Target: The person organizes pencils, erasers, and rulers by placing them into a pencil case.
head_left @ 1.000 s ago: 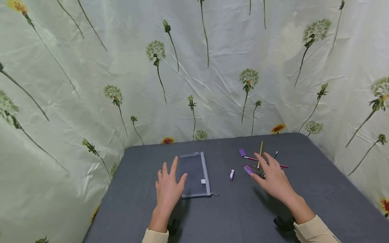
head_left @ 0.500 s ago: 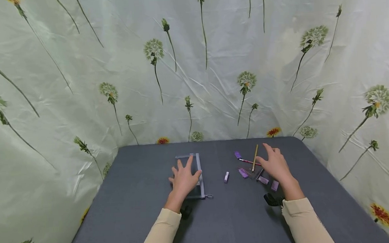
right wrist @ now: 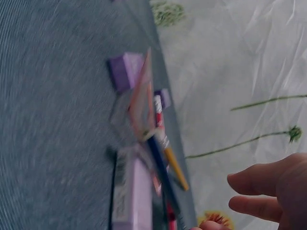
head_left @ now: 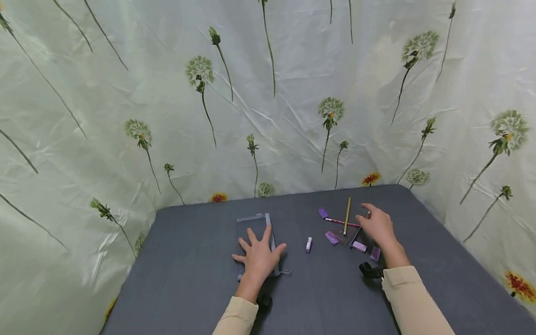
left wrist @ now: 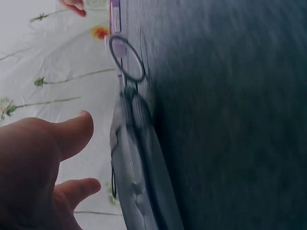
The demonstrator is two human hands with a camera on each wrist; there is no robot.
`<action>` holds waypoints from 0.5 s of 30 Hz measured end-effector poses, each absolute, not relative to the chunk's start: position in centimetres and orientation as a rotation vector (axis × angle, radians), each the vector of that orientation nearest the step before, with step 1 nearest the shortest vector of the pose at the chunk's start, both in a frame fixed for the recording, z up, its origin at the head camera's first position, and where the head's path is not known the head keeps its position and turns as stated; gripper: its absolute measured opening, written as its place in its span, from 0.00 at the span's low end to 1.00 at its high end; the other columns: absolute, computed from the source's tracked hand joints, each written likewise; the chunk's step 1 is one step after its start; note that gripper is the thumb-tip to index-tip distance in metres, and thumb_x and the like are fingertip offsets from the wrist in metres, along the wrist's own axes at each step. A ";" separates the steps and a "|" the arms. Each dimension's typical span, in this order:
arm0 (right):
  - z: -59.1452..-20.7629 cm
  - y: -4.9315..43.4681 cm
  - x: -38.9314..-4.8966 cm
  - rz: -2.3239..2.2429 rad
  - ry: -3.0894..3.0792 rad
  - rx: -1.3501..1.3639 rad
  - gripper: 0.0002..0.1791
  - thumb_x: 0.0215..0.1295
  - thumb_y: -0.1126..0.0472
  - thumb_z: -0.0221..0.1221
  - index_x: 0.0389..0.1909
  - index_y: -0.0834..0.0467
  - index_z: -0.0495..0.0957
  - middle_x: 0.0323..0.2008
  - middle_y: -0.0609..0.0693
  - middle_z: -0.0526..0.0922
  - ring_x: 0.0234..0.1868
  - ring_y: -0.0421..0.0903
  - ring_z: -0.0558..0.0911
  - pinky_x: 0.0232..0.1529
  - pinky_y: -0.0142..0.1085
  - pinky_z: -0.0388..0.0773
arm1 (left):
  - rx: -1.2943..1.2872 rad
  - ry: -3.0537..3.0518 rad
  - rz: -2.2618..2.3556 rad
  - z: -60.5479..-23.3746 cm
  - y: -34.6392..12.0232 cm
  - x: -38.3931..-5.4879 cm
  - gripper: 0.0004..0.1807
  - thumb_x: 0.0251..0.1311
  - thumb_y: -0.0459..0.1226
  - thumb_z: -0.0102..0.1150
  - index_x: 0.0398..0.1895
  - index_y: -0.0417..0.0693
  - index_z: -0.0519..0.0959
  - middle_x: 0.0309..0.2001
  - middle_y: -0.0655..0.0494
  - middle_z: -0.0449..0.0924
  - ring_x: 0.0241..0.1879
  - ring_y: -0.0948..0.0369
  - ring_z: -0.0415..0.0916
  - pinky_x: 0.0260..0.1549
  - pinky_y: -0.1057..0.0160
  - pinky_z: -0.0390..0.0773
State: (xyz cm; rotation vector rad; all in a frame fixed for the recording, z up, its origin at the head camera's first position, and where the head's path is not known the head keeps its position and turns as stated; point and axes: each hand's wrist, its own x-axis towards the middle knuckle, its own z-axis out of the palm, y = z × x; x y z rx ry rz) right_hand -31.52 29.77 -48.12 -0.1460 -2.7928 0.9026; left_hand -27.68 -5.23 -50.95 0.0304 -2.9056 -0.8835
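Note:
My left hand (head_left: 259, 259) is spread with straight fingers over a zippered mesh pouch (head_left: 252, 218), covering most of it. In the left wrist view, the pouch's grey zipper edge (left wrist: 139, 158) and pull ring (left wrist: 127, 58) lie beside the thumb. My right hand (head_left: 378, 227) hovers at the far end of a dark blue pencil (right wrist: 160, 165), its thumb and forefinger apart. Under that pencil is a clear set square (right wrist: 139, 112). A yellow pencil (head_left: 347, 216) and a red pencil (head_left: 341, 222) cross nearby, with purple-wrapped erasers (head_left: 358, 246) around them.
A white-and-purple eraser (head_left: 308, 245) lies between the two hands. Another purple eraser (head_left: 375, 254) is close by the right wrist. The grey table (head_left: 187, 278) ends at a hanging sheet (head_left: 292, 112) with a dandelion print.
My left hand has moved right, from beside the pouch to over it. My right hand has shifted slightly, and its thumb and forefinger have come closer to the dark blue pencil's end.

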 end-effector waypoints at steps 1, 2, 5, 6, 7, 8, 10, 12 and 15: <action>-48.3 29.8 -31.7 0.894 -2.800 -0.169 0.31 0.71 0.54 0.56 0.71 0.65 0.67 0.45 0.66 0.81 0.41 0.62 0.79 0.40 0.57 0.73 | 0.026 -2.907 -0.882 -50.9 -5.1 -27.7 0.43 0.60 0.61 0.63 0.78 0.67 0.62 0.78 0.32 0.43 0.72 0.24 0.36 0.53 0.14 0.37; -48.5 29.9 -31.8 0.889 -2.811 -0.191 0.31 0.71 0.54 0.56 0.70 0.65 0.67 0.50 0.68 0.80 0.46 0.66 0.79 0.44 0.60 0.72 | 0.020 -2.907 -0.879 -50.9 -5.0 -27.6 0.42 0.60 0.62 0.63 0.77 0.67 0.63 0.78 0.32 0.43 0.72 0.24 0.35 0.52 0.14 0.36; -48.9 30.0 -32.0 0.860 -2.857 -0.242 0.31 0.71 0.55 0.56 0.70 0.67 0.67 0.61 0.73 0.73 0.57 0.74 0.72 0.54 0.66 0.67 | 0.021 -2.947 -0.856 -50.9 -4.8 -27.5 0.41 0.60 0.63 0.62 0.76 0.68 0.65 0.78 0.33 0.41 0.72 0.24 0.33 0.50 0.13 0.34; -49.0 29.9 -32.0 0.852 -2.870 -0.250 0.31 0.71 0.55 0.57 0.70 0.67 0.67 0.63 0.74 0.70 0.59 0.76 0.70 0.56 0.67 0.66 | 0.021 -2.965 -0.847 -51.0 -4.8 -27.4 0.41 0.60 0.63 0.62 0.76 0.68 0.65 0.78 0.33 0.41 0.72 0.24 0.32 0.50 0.13 0.34; -49.1 29.9 -32.0 0.853 -2.879 -0.258 0.31 0.71 0.55 0.57 0.70 0.67 0.67 0.64 0.74 0.70 0.60 0.76 0.69 0.56 0.67 0.66 | 0.019 -2.983 -0.836 -51.1 -4.7 -27.4 0.40 0.60 0.63 0.61 0.76 0.68 0.66 0.79 0.34 0.40 0.72 0.24 0.31 0.50 0.13 0.33; -49.2 29.8 -32.0 0.861 -2.885 -0.261 0.32 0.71 0.55 0.57 0.70 0.67 0.66 0.64 0.74 0.69 0.60 0.76 0.69 0.56 0.67 0.66 | 0.016 -2.999 -0.820 -51.2 -4.7 -27.4 0.40 0.61 0.63 0.60 0.76 0.68 0.66 0.79 0.34 0.40 0.72 0.24 0.30 0.49 0.13 0.33; -49.4 29.7 -32.1 0.871 -2.891 -0.262 0.32 0.70 0.54 0.57 0.70 0.67 0.66 0.64 0.74 0.69 0.59 0.76 0.70 0.55 0.67 0.67 | 0.007 -3.021 -0.797 -51.3 -4.7 -27.5 0.39 0.62 0.63 0.59 0.75 0.69 0.66 0.79 0.35 0.39 0.72 0.24 0.30 0.49 0.13 0.32; -49.5 29.6 -32.2 0.876 -2.891 -0.261 0.33 0.70 0.54 0.58 0.70 0.67 0.66 0.63 0.74 0.70 0.58 0.75 0.71 0.53 0.66 0.68 | -0.002 -3.030 -0.782 -51.3 -4.6 -27.6 0.38 0.62 0.63 0.59 0.75 0.69 0.66 0.79 0.36 0.39 0.72 0.24 0.29 0.49 0.13 0.32; -49.8 29.4 -32.3 0.846 -2.896 -0.270 0.33 0.69 0.54 0.59 0.70 0.67 0.66 0.61 0.74 0.71 0.55 0.74 0.73 0.50 0.65 0.71 | -0.004 -3.050 -0.779 -51.3 -4.5 -27.7 0.40 0.61 0.63 0.61 0.76 0.69 0.65 0.79 0.37 0.38 0.72 0.24 0.29 0.49 0.13 0.33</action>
